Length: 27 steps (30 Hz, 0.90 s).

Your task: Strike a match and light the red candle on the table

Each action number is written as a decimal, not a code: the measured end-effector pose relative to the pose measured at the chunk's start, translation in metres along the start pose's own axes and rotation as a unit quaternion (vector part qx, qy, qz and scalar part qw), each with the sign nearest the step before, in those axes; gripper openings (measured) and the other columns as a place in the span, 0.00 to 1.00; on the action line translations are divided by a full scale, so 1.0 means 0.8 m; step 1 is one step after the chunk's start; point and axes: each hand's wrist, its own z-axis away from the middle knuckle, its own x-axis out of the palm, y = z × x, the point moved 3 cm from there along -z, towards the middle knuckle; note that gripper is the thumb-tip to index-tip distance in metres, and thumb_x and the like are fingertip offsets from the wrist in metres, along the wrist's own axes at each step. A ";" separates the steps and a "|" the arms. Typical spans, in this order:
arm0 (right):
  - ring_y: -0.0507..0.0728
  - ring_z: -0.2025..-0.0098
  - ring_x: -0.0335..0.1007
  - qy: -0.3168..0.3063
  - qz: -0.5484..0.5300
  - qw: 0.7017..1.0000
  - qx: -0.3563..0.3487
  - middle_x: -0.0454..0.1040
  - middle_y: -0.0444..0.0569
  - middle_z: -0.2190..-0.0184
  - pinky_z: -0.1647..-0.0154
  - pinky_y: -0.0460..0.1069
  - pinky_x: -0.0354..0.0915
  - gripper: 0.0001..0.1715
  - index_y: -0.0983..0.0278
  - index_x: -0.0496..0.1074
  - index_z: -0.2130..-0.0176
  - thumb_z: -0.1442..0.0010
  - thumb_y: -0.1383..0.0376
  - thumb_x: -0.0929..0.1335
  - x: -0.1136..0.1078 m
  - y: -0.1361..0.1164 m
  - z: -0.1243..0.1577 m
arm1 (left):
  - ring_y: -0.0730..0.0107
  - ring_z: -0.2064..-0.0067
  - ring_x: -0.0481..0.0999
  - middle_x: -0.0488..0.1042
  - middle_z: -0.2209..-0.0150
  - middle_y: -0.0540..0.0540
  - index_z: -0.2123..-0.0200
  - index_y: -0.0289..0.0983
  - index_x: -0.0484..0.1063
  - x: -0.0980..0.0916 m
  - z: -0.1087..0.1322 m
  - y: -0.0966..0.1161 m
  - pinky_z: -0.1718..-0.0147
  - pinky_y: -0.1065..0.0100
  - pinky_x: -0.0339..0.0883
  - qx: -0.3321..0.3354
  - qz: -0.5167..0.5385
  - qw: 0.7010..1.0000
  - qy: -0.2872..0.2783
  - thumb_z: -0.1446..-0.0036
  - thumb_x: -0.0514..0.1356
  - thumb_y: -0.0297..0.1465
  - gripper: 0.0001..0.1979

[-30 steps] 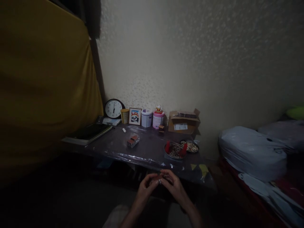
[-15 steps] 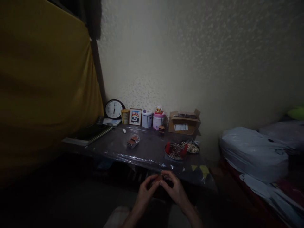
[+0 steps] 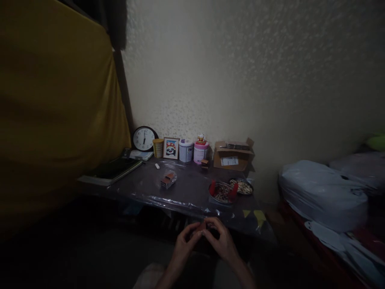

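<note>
Head view: left hand (image 3: 184, 243) and right hand (image 3: 221, 241) pinch one small reddish thing (image 3: 201, 227), too dark to identify.

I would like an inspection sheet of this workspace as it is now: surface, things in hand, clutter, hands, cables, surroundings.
Surface: dark table under clear plastic film, dimly lit.
Things in hand: small reddish piece, pinched between the fingertips of both hands; too dark to identify.
Clutter: clock, yellow cup, panda picture, white tin, pink tin and cardboard box along the wall; wrapped packet mid-table; front dish and rear dish at right; notebook at left.
Hands: left hand and right hand close together below the table's front edge.
Cables: nothing seen.
Surroundings: yellow cloth left, speckled wall behind, plastic-covered bundles right.
</note>
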 end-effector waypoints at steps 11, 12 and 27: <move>0.60 0.56 0.71 0.007 -0.160 0.985 0.066 0.75 0.51 0.61 0.54 0.54 0.66 0.17 0.62 0.70 0.59 0.48 0.56 0.69 0.003 0.011 -0.006 | 0.52 0.53 0.73 0.78 0.58 0.40 0.63 0.36 0.76 -0.003 -0.005 -0.010 0.51 0.58 0.63 -0.023 0.059 0.998 0.015 0.61 0.66 0.39 0.20; 0.60 0.56 0.71 0.018 -0.186 0.979 0.078 0.75 0.52 0.61 0.54 0.55 0.66 0.18 0.62 0.71 0.60 0.48 0.55 0.69 0.001 0.013 -0.008 | 0.53 0.53 0.73 0.78 0.57 0.40 0.62 0.36 0.76 -0.005 -0.006 -0.013 0.51 0.58 0.62 -0.026 0.074 0.997 0.015 0.60 0.65 0.39 0.20; 0.59 0.63 0.73 0.126 -0.277 0.933 0.191 0.77 0.49 0.68 0.58 0.53 0.67 0.16 0.64 0.76 0.67 0.53 0.56 0.71 -0.005 0.035 -0.013 | 0.58 0.58 0.76 0.80 0.63 0.40 0.62 0.35 0.76 0.003 -0.007 -0.021 0.52 0.60 0.62 -0.117 0.291 0.949 0.001 0.57 0.66 0.32 0.16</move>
